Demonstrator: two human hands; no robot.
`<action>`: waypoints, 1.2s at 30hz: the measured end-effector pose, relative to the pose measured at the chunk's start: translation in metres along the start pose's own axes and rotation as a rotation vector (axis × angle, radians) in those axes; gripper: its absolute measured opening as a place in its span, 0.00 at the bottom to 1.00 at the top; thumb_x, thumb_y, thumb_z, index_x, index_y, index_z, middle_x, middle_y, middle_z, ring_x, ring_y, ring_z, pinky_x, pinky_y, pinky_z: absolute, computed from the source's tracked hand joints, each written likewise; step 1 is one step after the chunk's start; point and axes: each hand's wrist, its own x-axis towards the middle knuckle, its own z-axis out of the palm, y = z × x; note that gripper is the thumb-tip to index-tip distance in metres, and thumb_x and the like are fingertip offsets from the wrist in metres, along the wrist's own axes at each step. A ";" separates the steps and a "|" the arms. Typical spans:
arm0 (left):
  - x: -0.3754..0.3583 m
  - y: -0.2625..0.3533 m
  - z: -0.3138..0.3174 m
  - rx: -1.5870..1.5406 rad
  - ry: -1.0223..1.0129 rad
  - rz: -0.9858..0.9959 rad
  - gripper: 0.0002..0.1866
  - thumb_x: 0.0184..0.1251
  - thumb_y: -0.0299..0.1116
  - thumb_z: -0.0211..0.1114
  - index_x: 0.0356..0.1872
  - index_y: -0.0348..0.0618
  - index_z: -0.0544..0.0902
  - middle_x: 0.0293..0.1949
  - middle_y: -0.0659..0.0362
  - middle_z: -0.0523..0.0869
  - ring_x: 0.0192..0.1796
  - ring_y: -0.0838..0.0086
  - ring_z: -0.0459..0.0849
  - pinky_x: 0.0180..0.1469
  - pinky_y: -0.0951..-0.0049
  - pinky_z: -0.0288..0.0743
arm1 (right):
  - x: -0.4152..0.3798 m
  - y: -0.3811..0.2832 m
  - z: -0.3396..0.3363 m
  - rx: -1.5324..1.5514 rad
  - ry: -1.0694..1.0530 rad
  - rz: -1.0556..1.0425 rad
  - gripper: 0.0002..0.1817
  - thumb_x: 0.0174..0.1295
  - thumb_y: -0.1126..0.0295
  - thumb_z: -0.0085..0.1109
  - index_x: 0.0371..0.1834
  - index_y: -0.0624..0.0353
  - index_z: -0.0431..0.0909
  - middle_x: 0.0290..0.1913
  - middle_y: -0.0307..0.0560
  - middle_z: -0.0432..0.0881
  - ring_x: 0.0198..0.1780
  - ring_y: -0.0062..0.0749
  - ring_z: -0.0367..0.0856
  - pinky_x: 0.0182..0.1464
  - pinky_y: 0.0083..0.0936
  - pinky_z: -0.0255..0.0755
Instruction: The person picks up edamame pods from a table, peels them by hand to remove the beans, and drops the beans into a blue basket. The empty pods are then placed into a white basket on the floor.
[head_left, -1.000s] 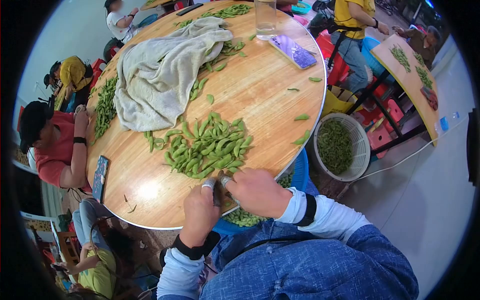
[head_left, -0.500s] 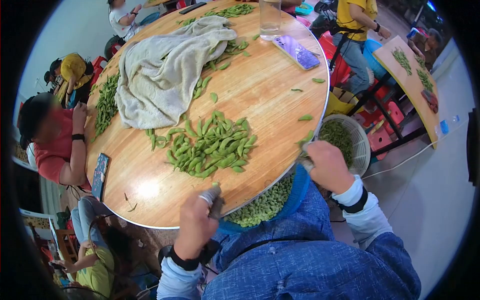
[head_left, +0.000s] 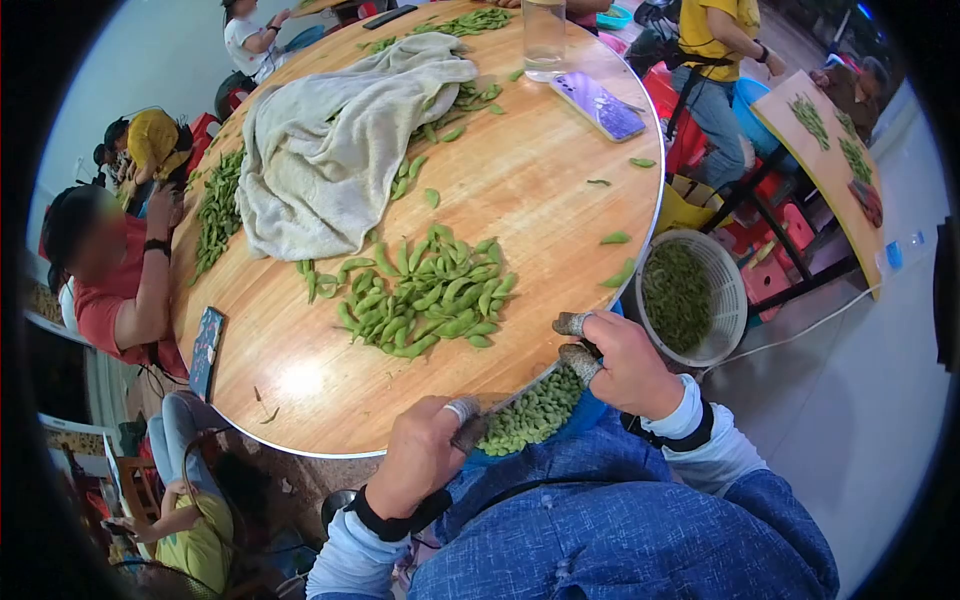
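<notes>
My left hand [head_left: 418,450] is at the table's front edge, its wrapped thumb and finger pressed together; anything between them is hidden. My right hand [head_left: 628,362] is over the edge further right, with its covered thumb and forefinger apart and nothing visible between them. Below and between the hands, a blue basin [head_left: 597,412] holds shelled green beans [head_left: 530,415]. A pile of green pods [head_left: 430,295] lies on the round wooden table [head_left: 540,210], and a loose pod [head_left: 618,274] rests near the rim above my right hand.
A grey towel [head_left: 320,150] covers more pods. A purple phone [head_left: 598,105], a clear jar [head_left: 544,40] and a dark phone [head_left: 206,352] are on the table. A white basket [head_left: 735,300] of green matter stands at right. A person in red [head_left: 120,290] sits at left.
My right hand has moved left and down from the table's rim, its fingers now apart. My left hand has shifted slightly right and down. A pod near the rim is now uncovered.
</notes>
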 end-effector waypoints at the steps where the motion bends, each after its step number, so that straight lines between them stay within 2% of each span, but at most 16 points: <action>1: -0.001 0.003 -0.001 -0.015 0.001 0.016 0.11 0.43 0.23 0.66 0.32 0.38 0.79 0.27 0.50 0.79 0.30 0.58 0.79 0.32 0.68 0.73 | 0.000 0.000 0.001 0.009 -0.004 0.005 0.06 0.47 0.75 0.55 0.27 0.65 0.69 0.26 0.56 0.70 0.30 0.53 0.70 0.31 0.38 0.64; 2: 0.002 -0.004 -0.003 0.029 0.071 0.085 0.12 0.43 0.24 0.67 0.34 0.38 0.79 0.27 0.50 0.79 0.28 0.59 0.78 0.29 0.68 0.72 | 0.000 -0.001 0.003 0.018 -0.009 0.011 0.06 0.47 0.76 0.55 0.28 0.65 0.69 0.26 0.56 0.70 0.30 0.53 0.70 0.32 0.38 0.64; 5: 0.019 -0.012 -0.011 0.122 0.246 -0.029 0.14 0.44 0.24 0.66 0.36 0.38 0.78 0.27 0.50 0.79 0.26 0.59 0.77 0.28 0.68 0.71 | -0.001 -0.001 0.008 0.063 -0.095 -0.022 0.07 0.48 0.75 0.55 0.29 0.64 0.70 0.27 0.56 0.71 0.30 0.53 0.70 0.32 0.38 0.64; 10: 0.042 -0.040 -0.013 0.347 0.030 0.015 0.20 0.43 0.18 0.54 0.44 0.33 0.73 0.28 0.43 0.75 0.30 0.50 0.75 0.31 0.58 0.69 | -0.005 -0.007 0.018 0.150 -0.114 -0.081 0.07 0.48 0.75 0.55 0.30 0.64 0.71 0.27 0.56 0.71 0.31 0.53 0.70 0.31 0.38 0.65; 12: 0.043 -0.036 -0.014 0.336 0.041 -0.052 0.19 0.46 0.18 0.57 0.44 0.34 0.73 0.28 0.46 0.77 0.31 0.54 0.77 0.31 0.63 0.71 | -0.007 -0.009 0.021 0.204 -0.141 -0.074 0.08 0.50 0.75 0.55 0.34 0.64 0.72 0.28 0.56 0.72 0.31 0.52 0.71 0.32 0.36 0.66; 13: 0.044 -0.033 -0.015 0.331 0.049 -0.088 0.18 0.48 0.19 0.59 0.44 0.34 0.73 0.27 0.48 0.78 0.31 0.57 0.78 0.32 0.65 0.72 | -0.008 -0.009 0.024 0.265 -0.136 -0.057 0.09 0.51 0.74 0.55 0.35 0.64 0.72 0.28 0.56 0.72 0.30 0.49 0.72 0.31 0.35 0.66; 15: 0.038 -0.025 -0.013 -0.098 0.156 -0.260 0.17 0.51 0.20 0.60 0.45 0.35 0.73 0.28 0.52 0.79 0.31 0.65 0.79 0.31 0.71 0.73 | -0.008 -0.010 0.032 0.389 -0.124 -0.023 0.10 0.53 0.73 0.55 0.38 0.64 0.72 0.28 0.54 0.73 0.28 0.41 0.73 0.31 0.31 0.66; 18: 0.028 -0.017 -0.008 -0.694 0.268 -0.380 0.16 0.53 0.22 0.61 0.45 0.35 0.73 0.31 0.56 0.80 0.32 0.75 0.79 0.31 0.78 0.73 | 0.000 -0.022 0.034 0.569 -0.392 0.208 0.18 0.56 0.75 0.53 0.52 0.64 0.69 0.33 0.40 0.76 0.36 0.18 0.71 0.37 0.18 0.66; 19: 0.025 -0.014 -0.006 -0.885 0.301 -0.395 0.16 0.54 0.23 0.62 0.45 0.36 0.73 0.32 0.57 0.81 0.33 0.77 0.79 0.32 0.80 0.73 | 0.001 -0.023 0.041 0.650 -0.404 0.243 0.18 0.56 0.76 0.53 0.52 0.64 0.68 0.34 0.39 0.76 0.36 0.17 0.70 0.38 0.17 0.66; 20: 0.023 -0.013 0.001 -0.978 0.354 -0.394 0.17 0.52 0.21 0.63 0.45 0.36 0.72 0.33 0.55 0.81 0.34 0.74 0.80 0.34 0.78 0.74 | 0.001 -0.022 0.050 0.731 -0.416 0.277 0.19 0.57 0.76 0.53 0.53 0.63 0.68 0.34 0.38 0.75 0.36 0.16 0.69 0.39 0.16 0.66; 21: 0.022 -0.010 0.006 -1.011 0.388 -0.380 0.16 0.53 0.20 0.62 0.45 0.36 0.73 0.33 0.55 0.81 0.34 0.75 0.80 0.35 0.79 0.74 | 0.002 -0.022 0.055 0.812 -0.425 0.310 0.19 0.57 0.77 0.52 0.53 0.63 0.67 0.35 0.36 0.75 0.36 0.15 0.68 0.39 0.16 0.66; 24: 0.020 -0.005 0.019 -1.101 0.462 -0.325 0.14 0.53 0.17 0.60 0.43 0.37 0.73 0.34 0.55 0.81 0.36 0.76 0.80 0.42 0.79 0.74 | 0.007 -0.028 0.055 0.776 -0.376 0.303 0.19 0.57 0.78 0.51 0.54 0.63 0.68 0.36 0.35 0.74 0.37 0.14 0.68 0.40 0.15 0.65; 27: 0.021 0.000 0.026 -1.230 0.477 -0.328 0.14 0.53 0.17 0.60 0.42 0.37 0.73 0.36 0.55 0.81 0.38 0.76 0.80 0.43 0.78 0.73 | 0.005 -0.024 0.069 0.915 -0.217 0.234 0.13 0.56 0.76 0.51 0.46 0.65 0.71 0.31 0.39 0.75 0.31 0.17 0.68 0.33 0.19 0.65; 30: 0.017 -0.001 0.035 -1.250 0.512 -0.358 0.14 0.54 0.17 0.60 0.42 0.37 0.73 0.36 0.56 0.80 0.38 0.76 0.79 0.43 0.78 0.73 | 0.006 -0.022 0.061 0.794 -0.311 0.246 0.11 0.55 0.78 0.50 0.43 0.65 0.72 0.30 0.42 0.77 0.32 0.18 0.69 0.35 0.21 0.66; 33: 0.014 0.000 0.033 -1.130 0.452 -0.391 0.15 0.53 0.19 0.61 0.43 0.36 0.73 0.36 0.57 0.79 0.40 0.75 0.78 0.43 0.77 0.73 | 0.007 -0.015 0.058 0.687 -0.289 0.188 0.09 0.53 0.79 0.50 0.38 0.66 0.73 0.29 0.46 0.78 0.33 0.19 0.70 0.36 0.22 0.66; 36: 0.013 -0.001 0.018 -0.590 0.306 -0.275 0.18 0.49 0.20 0.64 0.44 0.34 0.74 0.36 0.56 0.79 0.38 0.72 0.79 0.39 0.75 0.73 | 0.012 -0.024 0.037 0.634 -0.311 0.154 0.08 0.50 0.79 0.50 0.34 0.66 0.73 0.27 0.50 0.77 0.30 0.21 0.70 0.34 0.23 0.66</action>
